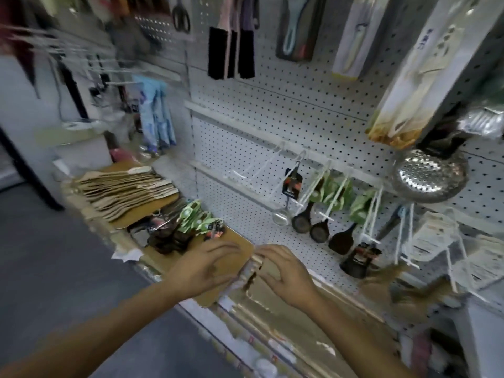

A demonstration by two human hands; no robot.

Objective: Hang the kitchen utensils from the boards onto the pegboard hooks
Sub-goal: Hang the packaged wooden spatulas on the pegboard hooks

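Head view: both hands meet over a blurred utensil [249, 271] at the near board [218, 293] edge.
Left hand [203, 264] and right hand [283, 271] curl round it, though blur hides each grip's closure. Best free the hang-hole first, then carry it to an empty pegboard hook [246, 173].

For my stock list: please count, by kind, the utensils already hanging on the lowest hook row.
Small metal ladle: 1
Dark round spoons: 2
Dark flat spatula: 1
Total: 4
Dark bundle further right: too blurred to count.
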